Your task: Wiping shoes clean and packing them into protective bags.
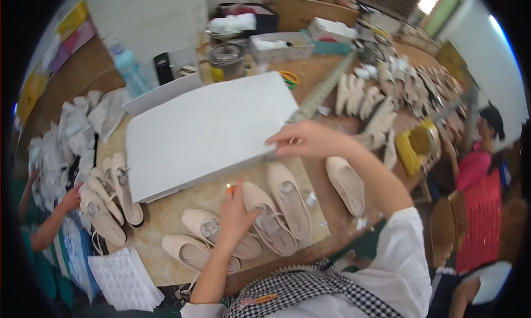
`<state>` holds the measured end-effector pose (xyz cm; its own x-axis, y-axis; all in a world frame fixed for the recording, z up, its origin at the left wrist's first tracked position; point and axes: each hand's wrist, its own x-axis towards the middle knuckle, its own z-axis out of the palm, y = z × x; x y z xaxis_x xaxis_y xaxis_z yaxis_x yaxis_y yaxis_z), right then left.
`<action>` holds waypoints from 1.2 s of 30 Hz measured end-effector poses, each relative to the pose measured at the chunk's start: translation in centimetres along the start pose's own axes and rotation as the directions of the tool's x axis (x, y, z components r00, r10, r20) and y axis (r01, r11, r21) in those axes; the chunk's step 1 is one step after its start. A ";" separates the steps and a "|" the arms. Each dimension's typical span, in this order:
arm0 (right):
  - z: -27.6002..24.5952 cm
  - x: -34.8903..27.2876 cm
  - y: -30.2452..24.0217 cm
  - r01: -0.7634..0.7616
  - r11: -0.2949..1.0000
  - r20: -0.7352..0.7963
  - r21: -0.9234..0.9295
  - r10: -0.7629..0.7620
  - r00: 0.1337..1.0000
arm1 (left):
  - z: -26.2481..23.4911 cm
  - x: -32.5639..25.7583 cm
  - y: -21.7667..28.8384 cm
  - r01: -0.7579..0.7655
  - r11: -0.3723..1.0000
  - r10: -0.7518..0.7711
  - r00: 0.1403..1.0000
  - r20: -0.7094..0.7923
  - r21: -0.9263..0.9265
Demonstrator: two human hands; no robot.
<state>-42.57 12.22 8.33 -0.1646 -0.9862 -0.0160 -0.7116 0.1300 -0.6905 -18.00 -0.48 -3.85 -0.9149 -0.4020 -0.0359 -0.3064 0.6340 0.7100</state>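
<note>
While the right hand (301,139), fingers bent, touches the flat white cardboard box (207,130) mid-desk, the left hand (238,215), thumb spread, holds a small orange object (230,191) over beige shoes (295,214) by the desk's front edge. I cannot tell whether the right pinches.

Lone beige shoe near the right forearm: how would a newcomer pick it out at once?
Find the large white box at the right hand, then go right past the edge of the yellowish mat. The lone beige shoe lies there on the brown tabletop, off the mat, unlike the four shoes around the left hand.
</note>
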 end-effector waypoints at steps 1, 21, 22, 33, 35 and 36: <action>-1.7 2.0 1.0 0.038 0.993 -0.012 -0.111 -0.040 0.999 | -0.9 -0.4 0.8 0.038 0.993 -0.039 0.999 -0.009 -0.113; -4.8 22.3 1.0 0.367 0.929 -0.533 -0.051 -0.336 0.777 | -9.6 0.0 -2.0 -0.146 0.439 -0.351 0.880 -0.319 -0.886; -2.4 18.3 -1.2 0.409 0.870 -0.433 -0.275 -0.492 0.755 | -9.8 0.0 -2.0 -0.143 0.448 -0.340 0.886 -0.316 -0.882; 1.2 3.4 -8.0 0.191 0.618 -0.191 -0.763 -0.497 0.847 | -8.5 -2.2 1.0 -0.190 0.465 -0.112 0.956 -0.271 -0.864; 4.4 1.1 -10.9 0.332 0.586 -0.166 -0.739 -0.636 0.754 | -8.1 -2.5 1.5 -0.207 0.520 -0.081 0.954 -0.289 -0.829; 4.4 0.9 -10.5 0.270 0.554 -0.171 -0.787 -0.617 0.768 | -8.0 -2.7 2.5 -0.222 0.523 -0.077 0.949 -0.305 -0.823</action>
<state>-32.23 9.51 12.39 0.1959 -0.8203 0.5373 -0.9766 -0.1140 0.1821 -14.23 -3.09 3.66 -0.7647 -0.6321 0.1254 0.2584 -0.1226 0.9582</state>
